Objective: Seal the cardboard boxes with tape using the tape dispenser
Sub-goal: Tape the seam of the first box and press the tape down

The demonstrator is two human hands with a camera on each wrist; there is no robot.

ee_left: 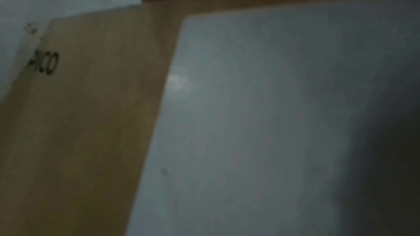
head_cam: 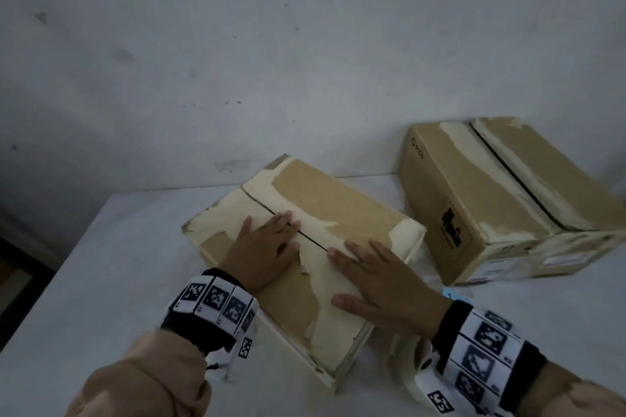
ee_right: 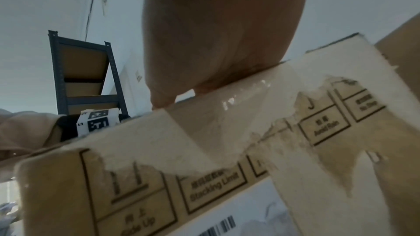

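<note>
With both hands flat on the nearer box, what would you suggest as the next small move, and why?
Probably keep the left hand pressing the flaps of the nearer box and free the right hand to fetch the tape roll lying on the table under that wrist. The centre seam looks open and untaped, and neither hand holds any tape.

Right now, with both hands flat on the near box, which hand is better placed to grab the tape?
Probably the right hand. The tape roll lies on the table just under that wrist, beside the near box. The left hand would have to cross over.
</note>
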